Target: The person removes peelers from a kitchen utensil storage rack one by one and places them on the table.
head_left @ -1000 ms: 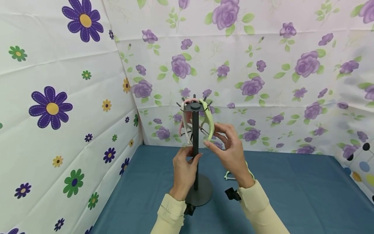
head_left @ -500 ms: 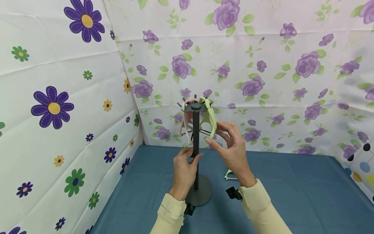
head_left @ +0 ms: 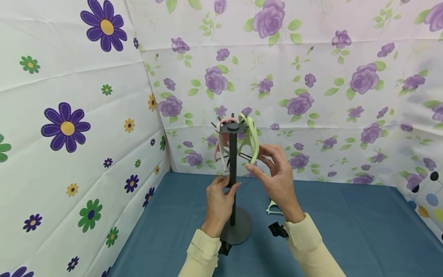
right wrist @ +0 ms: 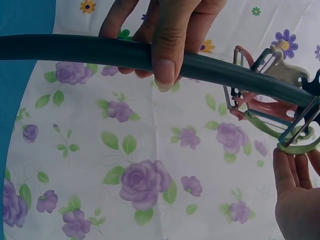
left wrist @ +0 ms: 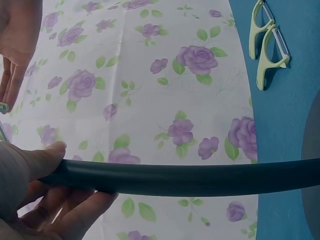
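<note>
Around the pole of a black upright stand point(head_left: 233, 161), my left hand point(head_left: 219, 200) curls its fingers and thumb below the hooks. My right hand point(head_left: 277, 175) pinches the lower end of a light green peeler point(head_left: 255, 140) at the stand's right side, thumb in front and fingers behind. This peeler's top reaches the hooked head of the stand. Hanging on the left side are a white peeler point(head_left: 222, 148) and a pink peeler point(right wrist: 270, 107), partly hidden behind the pole in the head view.
The stand's round black base point(head_left: 240, 231) rests on the blue tabletop point(head_left: 346, 223). Two pale green peelers, one nearer point(left wrist: 269, 62) and one farther point(left wrist: 254, 32), lie on the blue surface, mostly behind my right wrist in the head view. Floral cloth walls point(head_left: 311, 77) enclose the back and left.
The light green peeler has swung slightly right, away from the pole, with my right hand moving along. My left hand keeps its grip on the pole.
</note>
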The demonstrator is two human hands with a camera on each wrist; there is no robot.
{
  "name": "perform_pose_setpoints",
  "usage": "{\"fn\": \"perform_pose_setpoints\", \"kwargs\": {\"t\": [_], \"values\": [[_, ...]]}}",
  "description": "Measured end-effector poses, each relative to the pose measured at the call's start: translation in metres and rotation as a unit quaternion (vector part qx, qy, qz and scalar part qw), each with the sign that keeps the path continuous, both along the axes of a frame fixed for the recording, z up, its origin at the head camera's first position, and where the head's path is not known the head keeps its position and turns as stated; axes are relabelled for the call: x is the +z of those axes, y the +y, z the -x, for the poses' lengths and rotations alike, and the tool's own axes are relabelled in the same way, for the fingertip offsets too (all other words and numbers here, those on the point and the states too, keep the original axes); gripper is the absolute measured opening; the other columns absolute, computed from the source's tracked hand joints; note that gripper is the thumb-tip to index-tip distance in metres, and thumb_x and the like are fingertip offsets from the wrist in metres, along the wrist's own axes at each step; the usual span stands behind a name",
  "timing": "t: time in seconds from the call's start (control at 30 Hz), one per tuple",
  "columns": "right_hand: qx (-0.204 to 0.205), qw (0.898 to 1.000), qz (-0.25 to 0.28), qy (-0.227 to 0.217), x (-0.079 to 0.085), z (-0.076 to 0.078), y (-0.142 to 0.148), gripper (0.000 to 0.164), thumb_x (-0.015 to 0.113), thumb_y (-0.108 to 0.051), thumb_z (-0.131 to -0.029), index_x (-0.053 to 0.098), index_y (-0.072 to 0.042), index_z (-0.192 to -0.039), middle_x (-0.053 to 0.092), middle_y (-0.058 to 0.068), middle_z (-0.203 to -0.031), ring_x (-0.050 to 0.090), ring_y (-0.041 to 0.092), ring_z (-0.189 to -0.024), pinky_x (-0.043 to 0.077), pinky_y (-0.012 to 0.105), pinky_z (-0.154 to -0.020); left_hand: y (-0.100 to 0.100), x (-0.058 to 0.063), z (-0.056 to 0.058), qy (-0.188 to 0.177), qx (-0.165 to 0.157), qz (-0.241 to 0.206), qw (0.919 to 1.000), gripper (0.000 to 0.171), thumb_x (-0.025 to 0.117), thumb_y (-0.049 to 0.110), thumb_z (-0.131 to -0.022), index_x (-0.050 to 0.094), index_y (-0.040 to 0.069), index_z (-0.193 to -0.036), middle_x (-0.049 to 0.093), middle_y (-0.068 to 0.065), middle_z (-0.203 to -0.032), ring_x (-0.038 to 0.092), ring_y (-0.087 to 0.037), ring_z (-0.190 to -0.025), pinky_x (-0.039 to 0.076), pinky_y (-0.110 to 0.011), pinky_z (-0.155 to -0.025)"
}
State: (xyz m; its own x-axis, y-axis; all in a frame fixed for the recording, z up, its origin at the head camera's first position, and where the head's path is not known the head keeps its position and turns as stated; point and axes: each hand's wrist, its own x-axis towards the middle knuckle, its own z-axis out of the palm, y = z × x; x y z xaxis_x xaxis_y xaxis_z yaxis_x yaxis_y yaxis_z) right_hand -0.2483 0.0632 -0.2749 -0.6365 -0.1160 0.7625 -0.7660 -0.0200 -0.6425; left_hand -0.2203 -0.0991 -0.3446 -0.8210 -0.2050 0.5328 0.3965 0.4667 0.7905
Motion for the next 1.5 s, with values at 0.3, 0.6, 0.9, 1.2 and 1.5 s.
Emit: {"fn": "perform_pose_setpoints", "kwargs": {"t": [0.3,0.6,0.9,1.2,1.5], "values": [[-0.004,1.0,0.008,-0.001,-0.003,-0.001,0.005,0.055,0.076,0.008,-0.086,0.06,-0.003,-0.137,0.054,0.011,-0.128,0.058,0.021,-0.121,0.053,0.03,-0.108,0.001,-0.001,0.0,-0.001,-0.002,0.002,1.0,0.029,0.074,0.014,-0.094,0.075,0.006,-0.122,0.067,-0.009,-0.103,0.073,-0.022,-0.093,0.063,-0.025,-0.08],[-0.009,1.0,-0.004,-0.015,-0.008,-0.002,0.009,0.055,0.078,0.005,-0.086,0.06,-0.006,-0.137,0.054,0.006,-0.126,0.059,0.022,-0.122,0.053,0.029,-0.109,0.002,-0.002,0.001,0.005,-0.004,0.006,1.0,0.028,0.074,0.013,-0.094,0.075,0.005,-0.121,0.067,-0.009,-0.102,0.073,-0.022,-0.093,0.063,-0.026,-0.08],[-0.019,0.999,-0.019,-0.022,-0.017,-0.002,0.017,0.056,0.077,0.006,-0.087,0.06,-0.009,-0.138,0.054,0.007,-0.127,0.059,0.019,-0.123,0.052,0.028,-0.109,0.002,-0.003,0.002,0.014,-0.001,0.009,0.9999,0.03,0.074,0.013,-0.094,0.074,0.005,-0.123,0.067,-0.009,-0.099,0.073,-0.022,-0.092,0.064,-0.025,-0.079],[-0.033,0.999,-0.023,-0.037,-0.023,-0.003,0.024,0.056,0.077,0.004,-0.087,0.06,-0.011,-0.138,0.054,0.007,-0.13,0.058,0.015,-0.123,0.053,0.03,-0.108,0.001,-0.002,0.001,0.017,0.009,0.021,0.9996,0.029,0.074,0.015,-0.094,0.075,0.005,-0.122,0.068,-0.008,-0.098,0.073,-0.021,-0.089,0.064,-0.025,-0.076],[-0.054,0.997,-0.03,-0.055,-0.021,-0.011,0.032,0.053,0.076,0.008,-0.087,0.058,0.001,-0.136,0.051,0.016,-0.131,0.057,0.01,-0.121,0.053,0.029,-0.109,0.001,-0.002,0.0,0.009,0.004,0.009,0.9999,0.03,0.074,0.014,-0.094,0.074,0.005,-0.123,0.067,-0.008,-0.099,0.073,-0.022,-0.091,0.064,-0.026,-0.078]]}}
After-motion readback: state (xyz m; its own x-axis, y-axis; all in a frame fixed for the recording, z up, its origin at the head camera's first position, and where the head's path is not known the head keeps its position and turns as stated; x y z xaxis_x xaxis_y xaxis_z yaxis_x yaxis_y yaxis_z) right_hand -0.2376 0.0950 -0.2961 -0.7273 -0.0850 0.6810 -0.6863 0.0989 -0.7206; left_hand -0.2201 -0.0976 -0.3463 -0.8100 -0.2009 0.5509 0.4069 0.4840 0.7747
